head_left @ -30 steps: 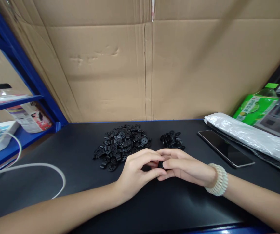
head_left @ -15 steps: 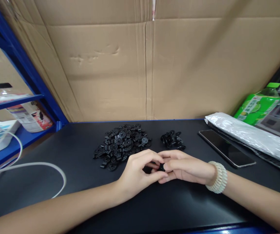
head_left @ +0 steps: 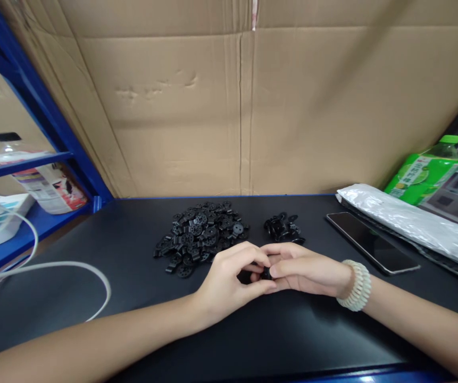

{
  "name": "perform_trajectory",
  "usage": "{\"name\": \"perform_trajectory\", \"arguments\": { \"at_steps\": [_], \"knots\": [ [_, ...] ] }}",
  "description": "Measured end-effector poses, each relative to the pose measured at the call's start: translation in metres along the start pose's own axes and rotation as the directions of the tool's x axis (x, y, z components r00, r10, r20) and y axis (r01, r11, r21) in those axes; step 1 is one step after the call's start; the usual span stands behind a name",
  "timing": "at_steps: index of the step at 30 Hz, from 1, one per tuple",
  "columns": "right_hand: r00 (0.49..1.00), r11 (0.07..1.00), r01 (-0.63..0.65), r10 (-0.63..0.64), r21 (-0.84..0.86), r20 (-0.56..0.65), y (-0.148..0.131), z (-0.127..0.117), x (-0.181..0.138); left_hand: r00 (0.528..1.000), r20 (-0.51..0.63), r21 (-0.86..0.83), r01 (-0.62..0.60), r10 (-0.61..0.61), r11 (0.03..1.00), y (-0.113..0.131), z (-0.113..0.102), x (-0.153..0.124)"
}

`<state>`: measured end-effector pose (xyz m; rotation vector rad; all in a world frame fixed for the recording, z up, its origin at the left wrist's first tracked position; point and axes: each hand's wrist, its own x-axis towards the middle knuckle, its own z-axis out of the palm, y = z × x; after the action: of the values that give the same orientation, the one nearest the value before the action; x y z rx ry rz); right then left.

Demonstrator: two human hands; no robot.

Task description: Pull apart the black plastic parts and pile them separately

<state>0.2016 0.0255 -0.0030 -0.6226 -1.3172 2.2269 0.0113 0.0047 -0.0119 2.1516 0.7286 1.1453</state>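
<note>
My left hand (head_left: pixel 229 282) and my right hand (head_left: pixel 304 270) meet at the middle of the black tabletop (head_left: pixel 133 276), fingertips pinched together on a small black plastic part (head_left: pixel 266 273). Most of that part is hidden by the fingers. My right wrist wears a pale coiled band (head_left: pixel 355 284). Just beyond the hands lies a large pile of black round plastic parts (head_left: pixel 202 234). A smaller cluster of black parts (head_left: pixel 282 229) sits to its right.
A dark phone (head_left: pixel 372 249) lies flat at the right, beside a silvery plastic bag (head_left: pixel 412 223) and a green bottle (head_left: pixel 424 173). A white cable (head_left: pixel 73 271) loops at the left. Blue shelving (head_left: pixel 33 106) holds a bottle (head_left: pixel 41 181). A cardboard wall (head_left: pixel 244 106) stands behind.
Both hands stay pinched on the small part, shifting only slightly up and to the right in the view. The piles have not moved.
</note>
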Motion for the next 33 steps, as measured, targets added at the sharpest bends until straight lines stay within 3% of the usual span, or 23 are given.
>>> {"name": "perform_trajectory", "arguments": {
  "at_steps": [10,18,23,27,30,33],
  "knots": [
    [0.998,0.993,-0.015,0.007,-0.117,-0.068,-0.001,0.009,0.0,0.997,0.068,0.08,-0.026,0.021,0.996,0.007,0.008,0.003],
    [0.994,0.923,0.037,-0.071,-0.382,-0.077,0.006,0.011,-0.003,0.995,0.099,0.065,-0.024,0.018,0.998,0.012,0.013,0.006],
    [0.996,0.977,0.02,-0.039,-0.212,-0.084,0.005,0.011,-0.001,0.998,0.058,0.057,0.008,-0.011,0.998,0.01,0.014,0.007],
    [1.0,0.999,0.005,-0.005,-0.032,0.007,0.0,0.01,-0.001,0.995,0.016,-0.043,0.098,-0.097,0.994,0.01,0.011,0.004],
    [0.998,1.0,0.023,-0.024,0.013,0.061,-0.006,0.003,-0.002,0.983,-0.062,-0.183,0.161,-0.175,0.97,0.007,0.006,0.003],
    [0.998,0.998,0.059,-0.059,-0.018,0.025,-0.012,-0.006,-0.005,0.958,-0.153,-0.238,0.203,-0.243,0.95,0.001,0.0,0.004]
  ]
}}
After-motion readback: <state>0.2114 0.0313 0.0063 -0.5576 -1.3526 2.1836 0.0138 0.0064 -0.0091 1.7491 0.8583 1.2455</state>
